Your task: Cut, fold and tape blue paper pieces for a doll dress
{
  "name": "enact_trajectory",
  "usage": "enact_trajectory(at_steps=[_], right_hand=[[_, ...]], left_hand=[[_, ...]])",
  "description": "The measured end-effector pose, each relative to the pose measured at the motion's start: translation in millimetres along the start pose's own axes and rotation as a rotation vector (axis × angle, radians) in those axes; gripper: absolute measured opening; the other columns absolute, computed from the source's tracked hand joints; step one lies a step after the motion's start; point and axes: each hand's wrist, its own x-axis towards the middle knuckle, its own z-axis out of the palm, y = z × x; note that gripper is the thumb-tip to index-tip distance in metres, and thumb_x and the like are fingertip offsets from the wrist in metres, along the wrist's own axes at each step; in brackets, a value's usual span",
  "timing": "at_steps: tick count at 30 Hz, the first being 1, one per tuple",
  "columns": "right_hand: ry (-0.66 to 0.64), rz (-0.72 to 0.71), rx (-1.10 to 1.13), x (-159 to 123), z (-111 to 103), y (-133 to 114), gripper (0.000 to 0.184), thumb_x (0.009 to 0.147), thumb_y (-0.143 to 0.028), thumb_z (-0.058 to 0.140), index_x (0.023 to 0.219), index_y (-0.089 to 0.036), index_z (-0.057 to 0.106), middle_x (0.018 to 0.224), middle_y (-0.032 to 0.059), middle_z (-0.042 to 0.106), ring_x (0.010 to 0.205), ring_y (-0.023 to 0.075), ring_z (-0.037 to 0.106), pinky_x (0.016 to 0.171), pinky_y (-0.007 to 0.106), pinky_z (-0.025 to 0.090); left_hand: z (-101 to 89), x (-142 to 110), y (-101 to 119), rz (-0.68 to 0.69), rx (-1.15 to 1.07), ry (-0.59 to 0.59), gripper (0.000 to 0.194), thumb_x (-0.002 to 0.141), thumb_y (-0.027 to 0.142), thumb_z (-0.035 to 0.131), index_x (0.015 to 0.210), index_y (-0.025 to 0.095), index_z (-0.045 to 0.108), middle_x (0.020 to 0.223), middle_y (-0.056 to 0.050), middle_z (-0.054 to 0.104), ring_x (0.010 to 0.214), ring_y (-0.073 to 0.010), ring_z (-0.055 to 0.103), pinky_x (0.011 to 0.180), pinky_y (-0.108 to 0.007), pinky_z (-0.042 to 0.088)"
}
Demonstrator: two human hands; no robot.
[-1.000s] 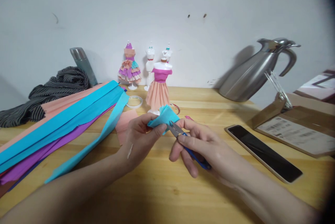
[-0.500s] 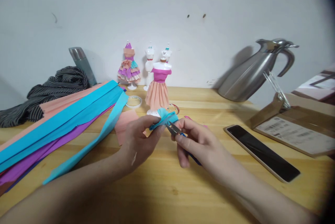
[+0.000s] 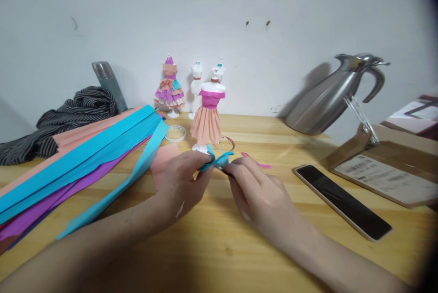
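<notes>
Between its thumb and fingers my left hand (image 3: 186, 179) pinches a small folded piece of turquoise crepe paper (image 3: 221, 159). My right hand (image 3: 262, 192) is closed around small scissors (image 3: 219, 168). Only part of the metal blades shows at the paper's lower edge; the handles are hidden under my fingers. Just behind the paper stands a mini dress form (image 3: 206, 122) in a pink top and pleated peach skirt. A peach paper piece (image 3: 164, 160) lies left of my left hand, and a pink scrap (image 3: 256, 160) lies beyond my right hand.
Long crepe paper strips (image 3: 112, 147) spread over the left side, beside a striped cloth (image 3: 75, 110). A tape roll (image 3: 175, 133) and more dress forms (image 3: 169, 83) are further back. On the right are a phone (image 3: 342, 201), a cardboard box (image 3: 386, 170) and a steel jug (image 3: 325, 96).
My right hand has rolled over, so its back faces up and the scissors are mostly covered. The turquoise paper's visible part looks narrower and more twisted; my left hand stays nearly in place.
</notes>
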Motion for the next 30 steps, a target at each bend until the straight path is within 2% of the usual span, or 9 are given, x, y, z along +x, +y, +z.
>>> enact_trajectory(at_steps=[3,6,10,15,18,21,26,28,30], right_hand=[[-0.024,0.091,0.19,1.2,0.4,0.6,0.02,0.087,-0.006,0.041,0.096,-0.019,0.052,0.085,0.0081,0.063,0.076,0.0202,0.063,0.062,0.03,0.045],[-0.1,0.362,0.577,5.1,-0.2,-2.0,0.007,0.089,-0.018,0.046,0.083,-0.022,0.046,0.061,-0.0017,0.054,0.054,0.0151,0.058,0.054,0.028,0.044],[-0.122,0.624,0.966,11.5,1.3,-5.0,0.011,0.083,-0.028,0.056,0.079,-0.021,0.048,0.055,-0.0047,0.052,0.047,0.0128,0.056,0.05,0.026,0.043],[-0.082,0.731,1.106,17.1,0.8,-3.5,0.019,0.071,-0.031,0.069,0.073,-0.019,0.054,0.058,-0.0024,0.057,0.054,0.0118,0.056,0.055,0.026,0.044],[-0.148,0.821,1.209,17.2,0.0,-1.8,0.023,0.068,-0.032,0.071,0.075,-0.018,0.055,0.054,-0.0024,0.059,0.047,0.0096,0.052,0.049,0.023,0.041],[-0.231,0.93,1.336,16.7,0.2,-0.7,0.025,0.068,-0.034,0.072,0.078,-0.018,0.055,0.047,-0.0033,0.058,0.039,0.0077,0.047,0.04,0.019,0.034],[-0.295,1.02,1.465,18.6,-1.5,-3.2,0.024,0.068,-0.033,0.07,0.069,-0.018,0.052,0.043,-0.004,0.055,0.033,0.0042,0.038,0.035,0.016,0.024],[-0.291,1.01,1.473,19.0,-2.3,-4.3,0.024,0.069,-0.033,0.07,0.07,-0.017,0.052,0.043,-0.0039,0.055,0.032,0.004,0.037,0.035,0.016,0.023],[-0.273,0.982,1.459,18.7,-2.3,-4.6,0.025,0.07,-0.035,0.07,0.073,-0.017,0.053,0.044,-0.0041,0.055,0.032,0.0039,0.038,0.034,0.016,0.022]], left_hand=[[-1.7,0.2,-1.8,0.096,0.022,-0.01,0.015,0.076,0.007,0.055,0.067,0.019,0.059,0.063,0.0,0.06,0.061,-0.0127,0.052,0.06,-0.024,0.041],[-1.7,0.1,-3.6,0.124,-0.029,-0.004,0.017,0.075,0.005,0.054,0.067,0.019,0.058,0.064,0.001,0.06,0.061,-0.0119,0.051,0.061,-0.023,0.041],[2.3,0.5,-3.3,-0.083,-0.132,-0.003,0.017,0.077,0.011,0.056,0.062,0.017,0.057,0.056,0.003,0.051,0.056,-0.0101,0.045,0.056,-0.022,0.037],[6.5,4.3,1.1,-0.42,-0.426,-0.057,0.018,0.073,0.02,0.06,0.055,0.015,0.056,0.052,0.004,0.044,0.054,-0.0091,0.039,0.051,-0.022,0.033],[6.4,5.1,2.5,-0.534,-0.561,-0.097,0.019,0.07,0.024,0.062,0.055,0.015,0.055,0.053,0.003,0.048,0.055,-0.0099,0.043,0.054,-0.023,0.037],[6.6,2.7,-0.4,-0.484,-0.484,-0.081,0.016,0.072,0.023,0.061,0.058,0.015,0.059,0.052,0.003,0.05,0.054,-0.0101,0.043,0.054,-0.023,0.037],[5.3,0.5,-6.6,-0.194,-0.222,-0.009,0.011,0.072,0.017,0.061,0.062,0.017,0.064,0.061,0.0,0.062,0.062,-0.0125,0.051,0.061,-0.025,0.041],[3.7,3.1,-6.1,-0.276,-0.294,-0.035,0.011,0.072,0.019,0.062,0.062,0.016,0.065,0.06,0.0,0.061,0.059,-0.0122,0.051,0.059,-0.024,0.041],[2.5,6.3,-4.5,-0.439,-0.457,-0.094,0.014,0.073,0.023,0.063,0.061,0.015,0.065,0.057,0.001,0.059,0.056,-0.0117,0.05,0.056,-0.024,0.041]])
